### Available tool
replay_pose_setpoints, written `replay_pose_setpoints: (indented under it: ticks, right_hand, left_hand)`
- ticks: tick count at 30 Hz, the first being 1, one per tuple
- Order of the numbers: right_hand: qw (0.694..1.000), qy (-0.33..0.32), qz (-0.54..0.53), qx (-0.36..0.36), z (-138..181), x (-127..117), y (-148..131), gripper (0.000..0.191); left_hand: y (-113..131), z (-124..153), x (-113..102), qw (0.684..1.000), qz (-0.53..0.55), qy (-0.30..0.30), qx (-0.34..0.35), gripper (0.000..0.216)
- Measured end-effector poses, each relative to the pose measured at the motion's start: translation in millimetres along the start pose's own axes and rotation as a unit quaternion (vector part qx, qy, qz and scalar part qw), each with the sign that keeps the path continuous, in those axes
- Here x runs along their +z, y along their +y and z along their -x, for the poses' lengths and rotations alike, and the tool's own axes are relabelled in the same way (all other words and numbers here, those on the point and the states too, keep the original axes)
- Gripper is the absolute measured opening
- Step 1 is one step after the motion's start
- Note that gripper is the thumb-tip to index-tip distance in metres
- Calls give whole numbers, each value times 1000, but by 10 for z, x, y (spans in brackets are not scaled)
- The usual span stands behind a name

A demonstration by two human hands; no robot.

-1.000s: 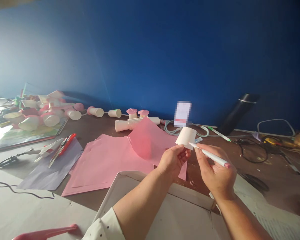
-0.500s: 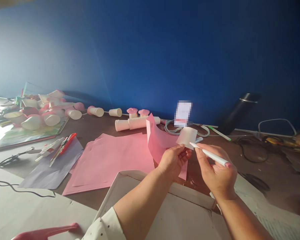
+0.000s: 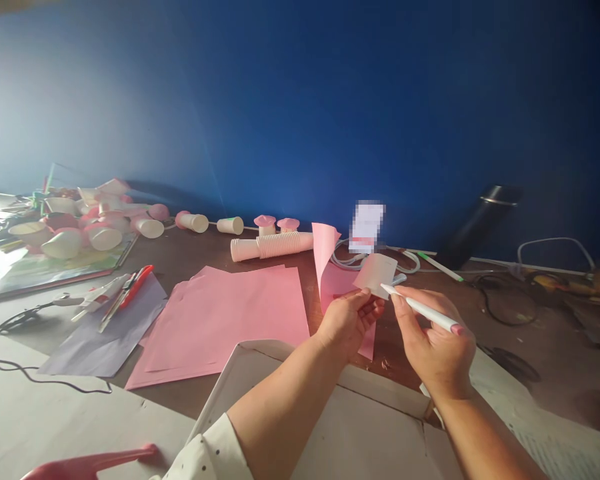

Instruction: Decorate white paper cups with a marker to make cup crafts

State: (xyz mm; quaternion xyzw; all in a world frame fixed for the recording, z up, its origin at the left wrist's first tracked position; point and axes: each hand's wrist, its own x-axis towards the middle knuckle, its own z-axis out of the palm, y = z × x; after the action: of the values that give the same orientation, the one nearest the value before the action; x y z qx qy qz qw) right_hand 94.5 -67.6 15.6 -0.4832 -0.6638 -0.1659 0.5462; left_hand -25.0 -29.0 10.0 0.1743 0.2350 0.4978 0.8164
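My left hand [image 3: 353, 323] is closed, its thumb and fingers pinching the lower edge of a small pale piece of paper [image 3: 376, 272]. My right hand [image 3: 437, 340] grips a white marker [image 3: 423, 310] with a pink end. The marker's tip points left and meets or nearly meets the paper's lower right edge; I cannot tell if it touches. A curled pink sheet [image 3: 325, 253] rises behind my left hand, and whether the fingers also hold it is hidden. Left of my forearm lies a stack of pink paper [image 3: 235, 313].
A nested stack of paper cups [image 3: 273, 247] lies behind the pink paper. A red-handled cutter [image 3: 127, 297] rests on a grey sheet [image 3: 100, 340]. More cups crowd the back left. A black bottle [image 3: 480, 227], white cable [image 3: 347, 257] and green-capped pen [image 3: 439, 265] are at the right.
The curled pink sheet has shifted right and rolled up more tightly. The small pale paper has turned slightly. Both hands have stayed almost in place.
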Motion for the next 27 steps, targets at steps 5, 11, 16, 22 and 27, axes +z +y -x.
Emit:
replay_pose_setpoints:
  ticks: [5,11,16,22,27]
  right_hand:
    - [1000,3,2,6,3,5,4,20]
    - [1000,4,10,12,1,5,-5,19]
    - [1000,7,12,4,1,5,1,21]
    - [1000,10,18,13,8,11,12,21]
    - [1000,13,18,12,13,21,15,18]
  left_hand:
    - [-16,-12,-12,1000,-4,1,-1,9]
    - [-7,-7,-12,1000,-4,5,-6,10]
    - [-4,-9,-12,1000,-3,5,-7,11]
    - [0,0,-6,1000,1,4,-9,11]
    - [5,6,0,1000,-1,5,-11,11]
